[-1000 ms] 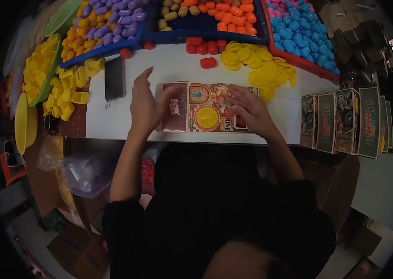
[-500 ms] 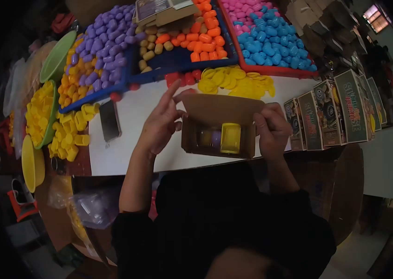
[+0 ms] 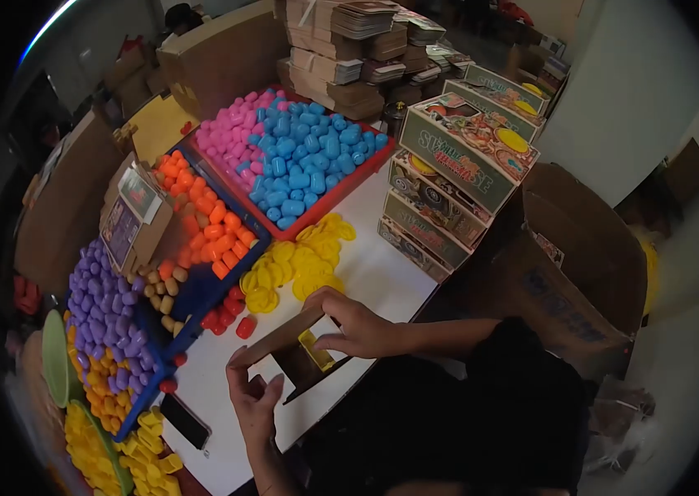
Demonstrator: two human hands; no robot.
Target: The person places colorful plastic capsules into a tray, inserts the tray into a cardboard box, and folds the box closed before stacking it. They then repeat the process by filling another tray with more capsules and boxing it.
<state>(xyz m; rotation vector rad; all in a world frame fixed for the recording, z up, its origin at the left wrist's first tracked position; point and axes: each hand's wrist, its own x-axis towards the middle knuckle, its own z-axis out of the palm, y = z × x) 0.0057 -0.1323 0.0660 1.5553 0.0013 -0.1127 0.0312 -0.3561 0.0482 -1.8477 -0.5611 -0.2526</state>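
Between my two hands is a small brown cardboard box [image 3: 290, 361], tilted over the white tabletop. My left hand [image 3: 254, 403] grips its left end, fingers behind and thumb in front. The right end is in my right hand [image 3: 357, 327], its fingers over the far edge and thumb at the near side. Inside the box, near my right thumb, shows a yellow plastic piece [image 3: 316, 350]; the rest of the contents is hidden. Just beyond lie yellow discs [image 3: 304, 258] and several red capsule pieces [image 3: 224, 314].
Blue tray [image 3: 192, 324] holds orange and tan capsules; red tray [image 3: 329, 198] holds pink and blue ones. Purple capsules [image 3: 105, 289], a phone [image 3: 185, 420] and yellow cups [image 3: 149, 459] are at left. Printed boxes [image 3: 457, 157] stand stacked at right, beside a large carton [image 3: 581, 256].
The view has swung right and the box now appears more tilted. My left hand, fingers spread beside the box before, has closed on its left end. The right hand still holds the other end.
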